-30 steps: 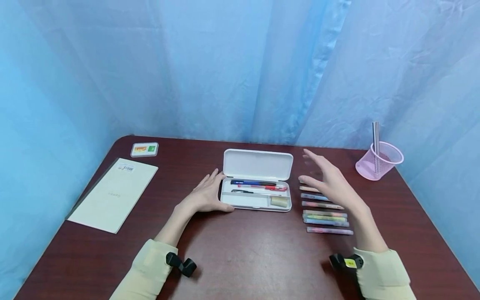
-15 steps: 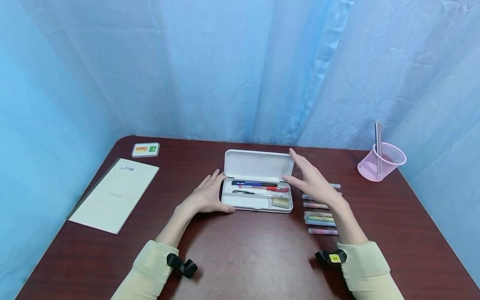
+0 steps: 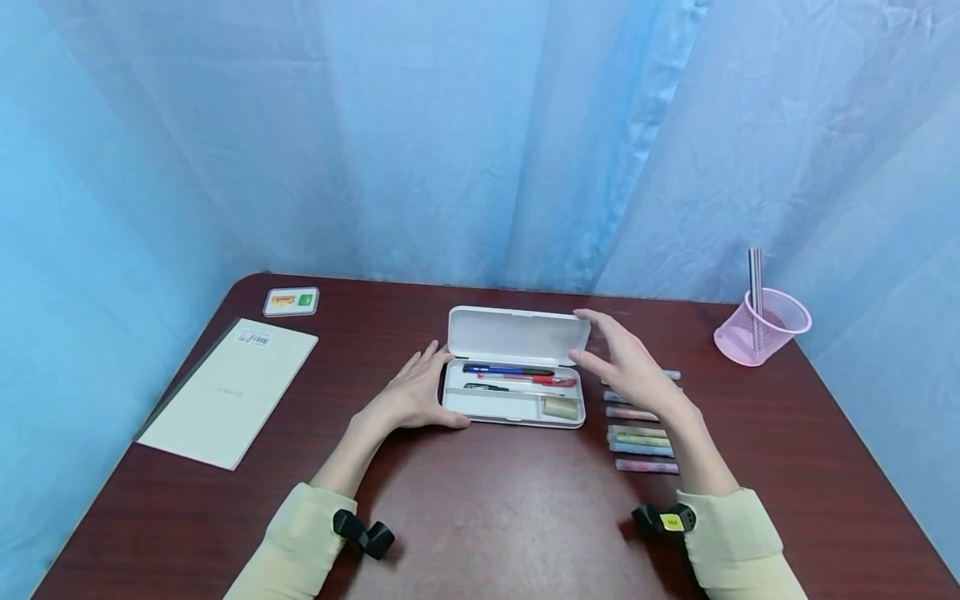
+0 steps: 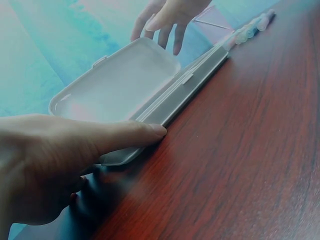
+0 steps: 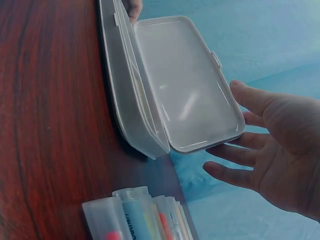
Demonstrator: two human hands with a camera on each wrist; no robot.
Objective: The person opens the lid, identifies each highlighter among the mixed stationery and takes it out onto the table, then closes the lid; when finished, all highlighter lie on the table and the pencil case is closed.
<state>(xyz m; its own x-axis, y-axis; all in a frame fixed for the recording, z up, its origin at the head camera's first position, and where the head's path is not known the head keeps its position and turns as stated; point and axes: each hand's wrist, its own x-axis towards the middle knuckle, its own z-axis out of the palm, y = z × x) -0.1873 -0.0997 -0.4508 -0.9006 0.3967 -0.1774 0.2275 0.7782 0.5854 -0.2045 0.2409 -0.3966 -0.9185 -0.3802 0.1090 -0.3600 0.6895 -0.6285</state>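
A white pencil case (image 3: 491,406) lies with its lid (image 3: 517,335) raised toward the curtain. Inside are a blue pen (image 3: 508,369), a red pen (image 3: 536,379), a thin black-tipped pen (image 3: 487,387) and a tan block (image 3: 560,407) in the front right compartment. My left hand (image 3: 412,392) holds the case's left end, thumb along the front edge and fingers toward the back. At the lid's right edge is my right hand (image 3: 626,367); in the right wrist view its thumb meets the edge and its fingers (image 5: 235,154) reach behind the lid.
Several capped pens (image 3: 641,442) lie in a column right of the case, partly hidden by the right forearm. A pink mesh cup (image 3: 765,329) with striped sticks leans at the far right. On the left are a cream notebook (image 3: 228,392) and a small clear-edged card case (image 3: 291,302).
My right hand has moved left from above the pens to the lid's right edge. The lid's top edge now sits slightly lower. My left hand has stayed on the case.
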